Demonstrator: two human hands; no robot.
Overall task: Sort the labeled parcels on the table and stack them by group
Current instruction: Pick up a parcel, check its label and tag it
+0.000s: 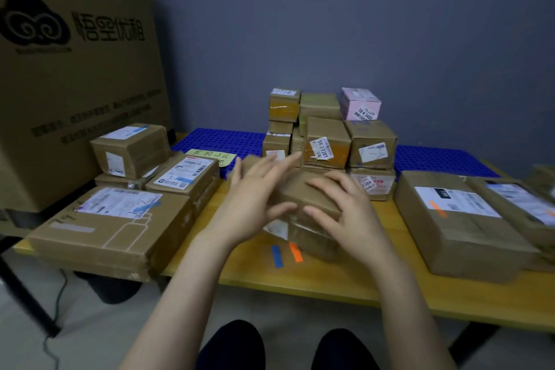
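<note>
Right hand [348,210] curls fingers [327,180] over the parcel [297,189], left hand [255,198] touching.

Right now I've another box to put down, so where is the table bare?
Bare yellow tabletop runs along the front edge, in front of the held parcel, between the big left parcel and the right parcel, around the tape strips. Some blue mat shows back right. The centre stack is crowded.

brown parcels [444,219], pink box [360,103], blue perforated mat [216,140], yellow table [300,285]
</note>
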